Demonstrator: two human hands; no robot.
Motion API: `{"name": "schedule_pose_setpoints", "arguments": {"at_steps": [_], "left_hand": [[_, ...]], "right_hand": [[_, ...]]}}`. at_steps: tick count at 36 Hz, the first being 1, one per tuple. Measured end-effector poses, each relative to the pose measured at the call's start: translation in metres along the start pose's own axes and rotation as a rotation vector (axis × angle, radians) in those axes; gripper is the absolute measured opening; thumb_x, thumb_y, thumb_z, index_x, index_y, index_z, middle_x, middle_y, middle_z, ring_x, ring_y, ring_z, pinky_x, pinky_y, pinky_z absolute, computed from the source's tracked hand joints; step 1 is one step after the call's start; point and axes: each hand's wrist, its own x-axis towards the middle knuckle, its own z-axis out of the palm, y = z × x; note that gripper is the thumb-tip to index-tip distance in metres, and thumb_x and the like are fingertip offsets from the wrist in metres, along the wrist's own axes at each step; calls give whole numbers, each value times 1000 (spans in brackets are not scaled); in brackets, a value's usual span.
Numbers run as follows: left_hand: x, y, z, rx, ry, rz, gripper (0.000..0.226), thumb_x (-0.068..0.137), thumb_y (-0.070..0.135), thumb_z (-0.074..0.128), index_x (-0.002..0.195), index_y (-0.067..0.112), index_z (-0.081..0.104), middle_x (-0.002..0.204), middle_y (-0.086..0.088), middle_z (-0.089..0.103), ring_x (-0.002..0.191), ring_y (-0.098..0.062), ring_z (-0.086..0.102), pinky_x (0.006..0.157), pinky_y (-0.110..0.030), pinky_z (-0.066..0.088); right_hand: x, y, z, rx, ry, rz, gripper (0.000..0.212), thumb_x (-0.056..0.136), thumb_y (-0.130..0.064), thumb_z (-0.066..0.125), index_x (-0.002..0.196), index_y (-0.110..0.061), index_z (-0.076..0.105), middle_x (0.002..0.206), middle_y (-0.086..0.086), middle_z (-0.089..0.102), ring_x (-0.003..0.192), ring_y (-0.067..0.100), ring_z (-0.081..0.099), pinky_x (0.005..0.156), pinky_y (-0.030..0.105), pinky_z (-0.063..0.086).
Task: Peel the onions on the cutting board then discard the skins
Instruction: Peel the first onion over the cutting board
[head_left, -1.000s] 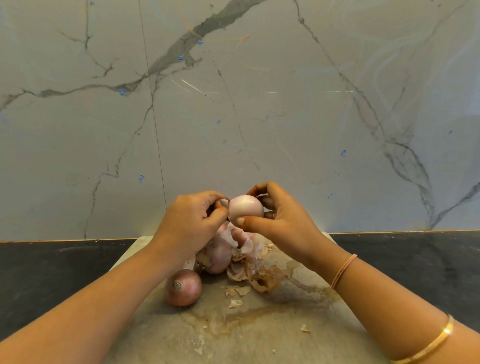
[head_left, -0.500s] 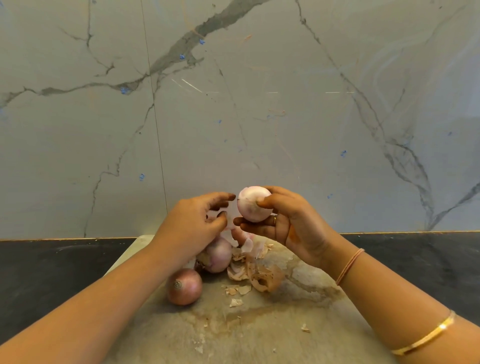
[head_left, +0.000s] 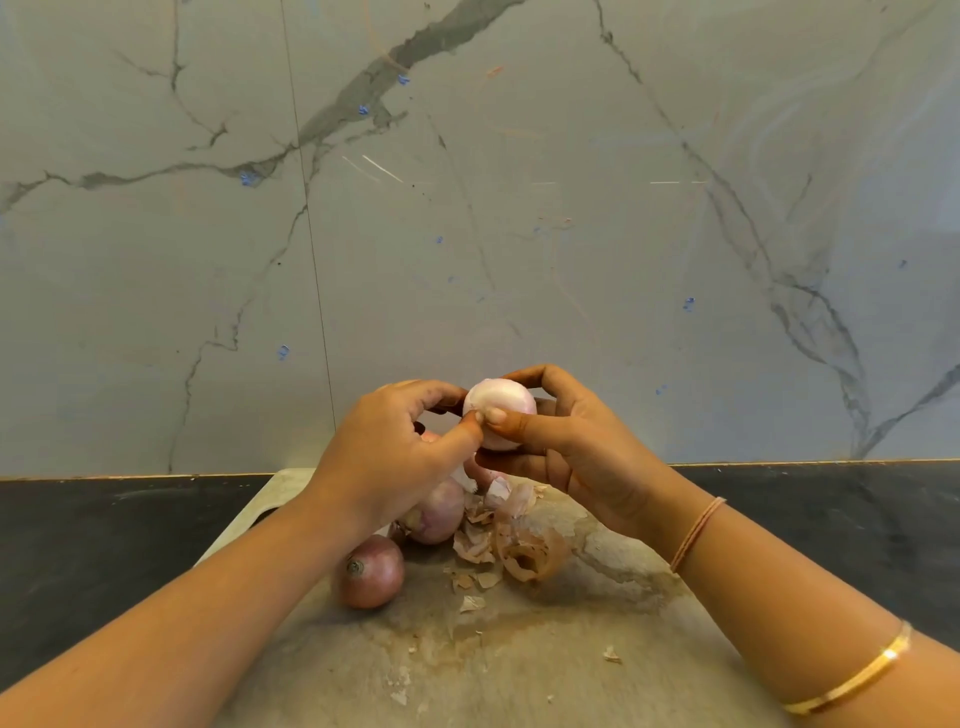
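Pale onion (head_left: 501, 406) in right hand (head_left: 587, 452) (left hand (head_left: 384, 457) too)

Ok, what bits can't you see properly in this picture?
Head view:
- Back of the held onion: the right hand wraps it.
- Middle onion: partly under the left hand.
- Cutting board: near end cut off by the bottom edge.
- Where the skins go: nothing for that in view.

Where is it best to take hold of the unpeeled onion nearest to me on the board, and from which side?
Probably from above, gripping the wide middle of the unpeeled onion. It lies on its side, stub end toward you, so its round flanks offer the better hold.
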Motion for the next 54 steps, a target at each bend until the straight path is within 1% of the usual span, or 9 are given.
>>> {"name": "schedule_pose_setpoints", "arguments": {"at_steps": [8, 17, 22, 24, 27, 30, 33, 41, 54], "left_hand": [[0, -1, -1, 34, 15, 12, 31, 61, 62, 45, 86, 51, 60, 90, 26, 65, 93, 1, 60, 80, -31, 54], [-1, 2, 0, 176, 48, 45, 66, 61, 61, 35, 102, 26, 73, 90, 18, 65, 93, -7, 60, 78, -29, 52], [2, -4, -6, 223, 165, 90, 32, 75, 32, 49, 84, 20, 77, 74, 11, 68, 73, -13, 63, 63, -38, 55], [2, -5, -6, 232, 176, 94, 30, 74, 27, 50, 84, 19, 77, 74, 10, 69, 73, -13, 63, 63, -37, 55], [0, -2, -3, 213, 134, 87, 36, 75, 33, 46, 90, 21, 77, 81, 12, 70, 83, -12, 63, 71, -35, 55], [-2, 1, -2, 183, 88, 71, 54, 70, 56, 38, 97, 27, 75, 88, 20, 65, 93, -7, 60, 78, -32, 51], [-2, 3, -2, 209, 68, 82, 64, 65, 66, 38, 102, 28, 73, 92, 22, 62, 96, -6, 56, 78, -27, 49], [-2, 4, 0, 277, 86, 80, 64, 64, 64, 38, 101, 25, 73, 97, 14, 69, 96, -10, 58, 77, -32, 51], [-3, 7, 2, 384, 94, 86, 70, 66, 61, 30, 105, 23, 74, 98, 5, 73, 93, -15, 63, 72, -27, 50]], "right_hand": [[0, 0, 0, -11, -17, 17, 58, 64, -20, 73, 117, -11, 51, 120, 18, 60, 95, 34, 70, 83, 44, 58], [1, 2, 1, -44, -8, 25, 49, 73, -16, 72, 116, -13, 50, 121, 18, 59, 96, 35, 70, 83, 44, 58], [0, 1, 2, 31, -49, 33, 53, 66, -21, 72, 114, -12, 50, 121, 22, 61, 95, 39, 69, 84, 45, 57], [0, 0, 1, 36, -42, 29, 52, 67, -21, 72, 114, -11, 51, 120, 21, 61, 95, 40, 69, 83, 43, 58], [1, 0, -1, 54, -16, 32, 49, 74, -18, 70, 117, -8, 49, 118, 21, 62, 93, 39, 70, 79, 41, 59], [0, -1, -2, 47, 4, 28, 48, 75, -17, 70, 118, -8, 49, 116, 20, 63, 89, 35, 72, 76, 38, 60], [0, -1, -2, -6, 17, 17, 51, 72, -18, 71, 117, -10, 49, 116, 17, 62, 87, 31, 72, 78, 40, 60], [1, 1, -2, -49, 45, 24, 44, 78, -14, 72, 117, -10, 50, 117, 15, 61, 92, 33, 71, 83, 44, 59], [4, 4, 2, -86, 79, -7, 39, 79, -13, 74, 109, -15, 49, 108, 6, 61, 88, 28, 71, 75, 38, 61]]}}
